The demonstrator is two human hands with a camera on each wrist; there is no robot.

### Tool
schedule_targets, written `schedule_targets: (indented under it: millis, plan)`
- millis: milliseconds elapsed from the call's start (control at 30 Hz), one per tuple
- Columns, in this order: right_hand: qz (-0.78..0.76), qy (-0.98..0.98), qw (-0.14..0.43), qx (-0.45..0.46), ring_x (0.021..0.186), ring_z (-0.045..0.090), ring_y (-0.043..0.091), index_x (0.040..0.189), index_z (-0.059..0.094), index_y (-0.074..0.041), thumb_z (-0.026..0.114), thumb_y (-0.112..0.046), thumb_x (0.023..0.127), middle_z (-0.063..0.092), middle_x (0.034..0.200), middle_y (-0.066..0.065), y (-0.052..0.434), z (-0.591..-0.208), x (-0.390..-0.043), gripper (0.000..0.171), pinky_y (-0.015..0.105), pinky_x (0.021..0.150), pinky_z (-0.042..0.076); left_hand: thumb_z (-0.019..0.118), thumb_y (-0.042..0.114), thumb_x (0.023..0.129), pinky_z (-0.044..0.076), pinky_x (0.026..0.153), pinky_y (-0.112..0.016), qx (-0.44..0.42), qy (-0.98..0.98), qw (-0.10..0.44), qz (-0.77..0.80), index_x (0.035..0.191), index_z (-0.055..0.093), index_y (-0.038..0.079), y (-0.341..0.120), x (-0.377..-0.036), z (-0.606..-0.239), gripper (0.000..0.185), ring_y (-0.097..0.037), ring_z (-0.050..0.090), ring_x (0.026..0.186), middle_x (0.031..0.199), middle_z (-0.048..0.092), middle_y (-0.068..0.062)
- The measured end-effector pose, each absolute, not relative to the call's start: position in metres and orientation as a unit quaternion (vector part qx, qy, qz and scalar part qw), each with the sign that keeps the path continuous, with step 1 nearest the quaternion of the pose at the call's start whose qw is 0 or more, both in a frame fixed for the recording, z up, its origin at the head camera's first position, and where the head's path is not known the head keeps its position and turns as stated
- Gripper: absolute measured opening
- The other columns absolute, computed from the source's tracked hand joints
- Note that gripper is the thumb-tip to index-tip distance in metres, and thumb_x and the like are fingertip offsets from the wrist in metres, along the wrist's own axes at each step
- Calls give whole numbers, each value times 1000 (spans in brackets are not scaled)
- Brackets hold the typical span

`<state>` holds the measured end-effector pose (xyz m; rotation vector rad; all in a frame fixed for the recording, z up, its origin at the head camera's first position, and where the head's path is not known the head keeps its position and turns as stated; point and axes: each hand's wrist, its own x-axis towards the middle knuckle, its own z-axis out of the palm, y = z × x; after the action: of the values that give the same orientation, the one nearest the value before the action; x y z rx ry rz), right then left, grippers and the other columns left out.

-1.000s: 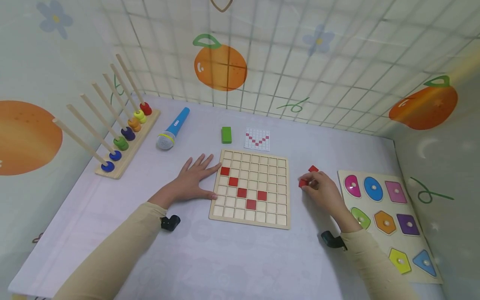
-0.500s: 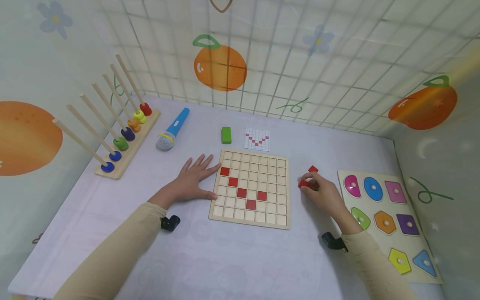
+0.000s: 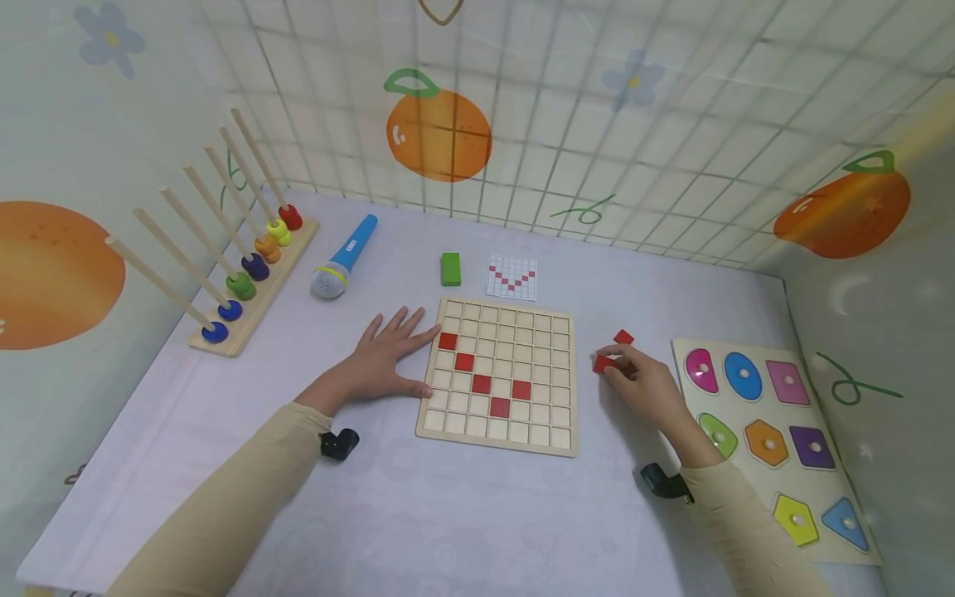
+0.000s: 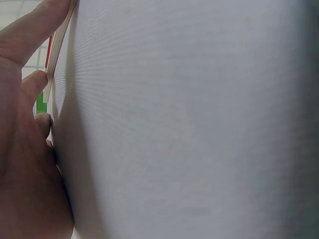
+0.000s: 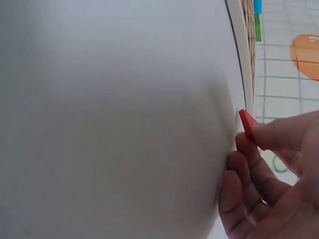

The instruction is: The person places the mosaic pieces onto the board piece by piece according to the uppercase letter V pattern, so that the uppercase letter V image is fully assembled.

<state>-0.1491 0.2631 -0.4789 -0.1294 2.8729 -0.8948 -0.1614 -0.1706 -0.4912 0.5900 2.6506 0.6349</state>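
A wooden grid board lies in the middle of the table with several red square tiles set in a V-like line. My left hand lies flat and open on the table, fingers touching the board's left edge. My right hand pinches a red tile just right of the board; the right wrist view shows the red tile between thumb and fingers. Another loose red tile lies just behind it. A small pattern card with a red V lies behind the board.
A green block and a blue toy microphone lie behind the board. A peg rack with coloured rings stands at the left. A shape puzzle board lies at the right. Patterned walls close in the table on three sides.
The right hand has drawn slightly left and nearer with the red tile pinched. The left hand and the board have not moved.
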Motion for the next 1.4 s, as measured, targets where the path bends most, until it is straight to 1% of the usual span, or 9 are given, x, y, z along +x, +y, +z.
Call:
schedule_targets:
  millis: [167, 533, 800, 933, 1167, 1400]
  plan:
    - [-308, 948, 66, -42, 91, 66, 30, 123, 63, -15, 69, -14, 98, 71, 107, 15, 262, -477, -149, 26, 39, 78, 59, 77, 67, 78, -13, 123, -52, 208, 936, 177, 225, 163, 26, 28, -170, -161, -490, 106, -29, -10, 157, 172, 2, -5]
    - [-317, 944, 67, -54, 90, 65, 29, 123, 65, -16, 69, -16, 98, 72, 107, 14, 251, -470, -147, 24, 41, 79, 59, 76, 68, 78, -14, 123, -52, 209, 936, 177, 219, 163, 25, 29, -170, -162, -492, 107, -29, -11, 156, 172, 1, -4]
    - [-336, 936, 76, -70, 87, 63, 23, 119, 68, -15, 72, -17, 97, 70, 98, 6, 238, -467, -145, 23, 36, 78, 57, 76, 67, 78, -14, 123, -52, 209, 936, 178, 220, 163, 24, 29, -170, -161, -491, 106, -29, -11, 156, 172, 0, -4]
    - [-346, 932, 76, -82, 85, 63, 22, 117, 69, -14, 74, -15, 95, 70, 95, 4, 231, -466, -144, 23, 34, 78, 57, 76, 67, 79, -14, 123, -51, 209, 936, 179, 220, 163, 24, 29, -170, -161, -490, 106, -29, -11, 156, 172, 0, -4]
    - [-360, 924, 81, -106, 84, 63, 19, 116, 68, -12, 76, -15, 93, 69, 92, 2, 221, -469, -142, 24, 26, 75, 56, 76, 66, 79, -14, 123, -52, 206, 936, 181, 222, 163, 25, 28, -170, -161, -488, 106, -29, -11, 156, 172, 1, -5]
    - [-362, 921, 84, -118, 84, 62, 18, 115, 68, -13, 77, -14, 92, 69, 92, -1, 211, -471, -141, 24, 27, 75, 57, 76, 67, 78, -14, 123, -52, 207, 936, 183, 218, 163, 25, 27, -169, -161, -488, 107, -30, -11, 156, 172, 1, -5]
